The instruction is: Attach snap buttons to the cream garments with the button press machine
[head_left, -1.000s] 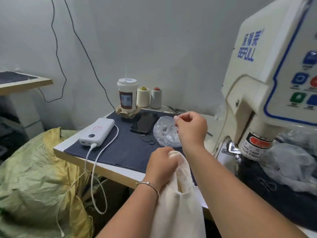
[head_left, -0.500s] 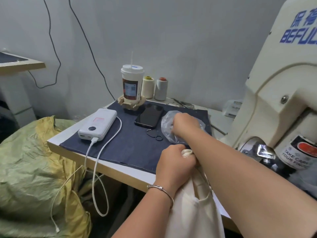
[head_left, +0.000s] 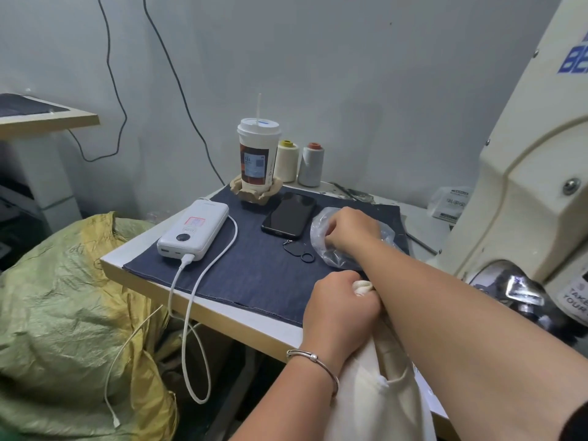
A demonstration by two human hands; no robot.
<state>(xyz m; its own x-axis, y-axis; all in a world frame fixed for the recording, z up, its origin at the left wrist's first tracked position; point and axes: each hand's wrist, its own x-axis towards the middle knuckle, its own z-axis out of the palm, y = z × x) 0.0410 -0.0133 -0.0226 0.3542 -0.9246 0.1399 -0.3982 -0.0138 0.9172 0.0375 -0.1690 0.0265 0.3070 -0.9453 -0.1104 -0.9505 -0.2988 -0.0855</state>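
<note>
My left hand [head_left: 342,308] grips a bunched fold of the cream garment [head_left: 378,399], which hangs down over the table's front edge. My right hand [head_left: 351,232] reaches across into a clear plastic bag [head_left: 321,227] lying on the dark denim mat [head_left: 254,262]; its fingers are curled inside the bag, and what they hold is hidden. The cream button press machine [head_left: 528,192] fills the right side, its metal die [head_left: 521,291] just right of my right forearm.
On the mat lie a white power bank [head_left: 194,230] with its cable, a black phone [head_left: 289,214] and a small black key ring [head_left: 299,251]. A paper cup [head_left: 257,157] and two thread cones [head_left: 299,163] stand at the back. A green-yellow sack [head_left: 63,329] sits left of the table.
My right hand came down from above the plastic bag and went into it. My left hand kept its grip on the garment. The view swung left, pushing the machine toward the right edge.
</note>
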